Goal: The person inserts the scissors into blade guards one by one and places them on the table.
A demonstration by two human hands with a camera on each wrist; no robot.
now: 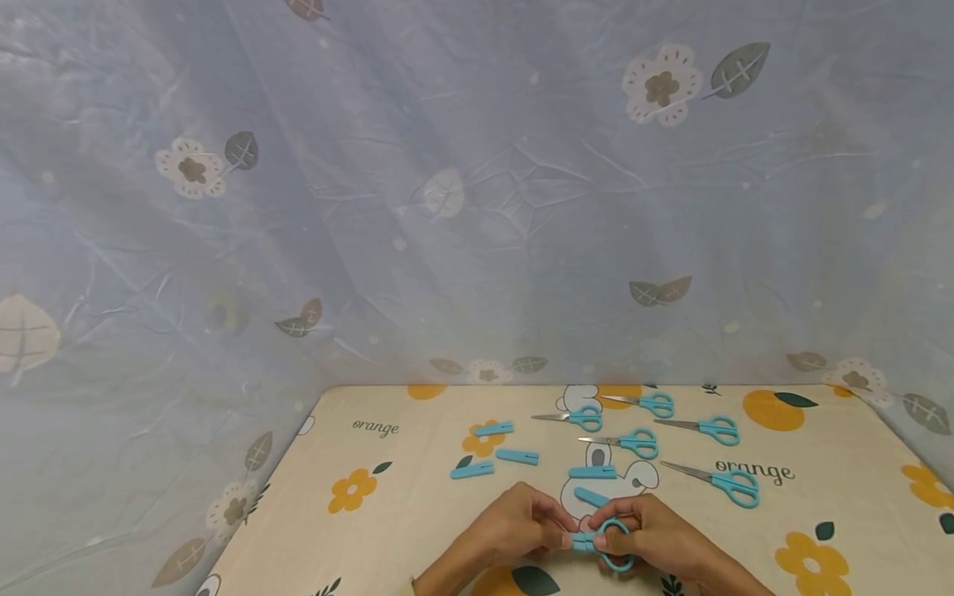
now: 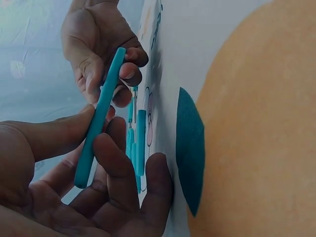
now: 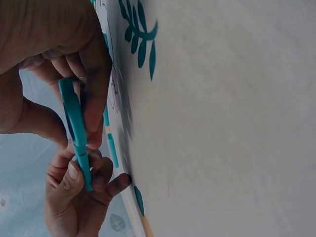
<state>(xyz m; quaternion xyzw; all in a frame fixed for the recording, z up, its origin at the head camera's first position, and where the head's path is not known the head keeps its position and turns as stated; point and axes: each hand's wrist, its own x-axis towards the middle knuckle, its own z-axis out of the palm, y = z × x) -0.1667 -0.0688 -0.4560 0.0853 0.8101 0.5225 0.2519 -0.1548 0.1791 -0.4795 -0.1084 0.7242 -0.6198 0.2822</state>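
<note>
Near the table's front edge, a pair of scissors (image 1: 615,567) with light-blue handles is gripped by my right hand (image 1: 659,534), thumb and fingers pinching the handle beside the loops. My left hand (image 1: 517,521) pinches a light-blue blade cover (image 2: 88,160) that sits over the blades, which are hidden. Cover and handle meet end to end in one line, held just above the tabletop. From the right wrist, the scissors handle (image 3: 73,111) appears edge-on, with the left thumb and fingers around the cover below it.
Several uncovered scissors (image 1: 637,444) with blue handles lie behind and right of the hands, blades pointing left. Loose blue covers (image 1: 517,456) are scattered at centre left, one (image 1: 591,497) close behind the fingers. A patterned cloth (image 1: 402,513) covers the table; a floral curtain (image 1: 477,273) hangs behind.
</note>
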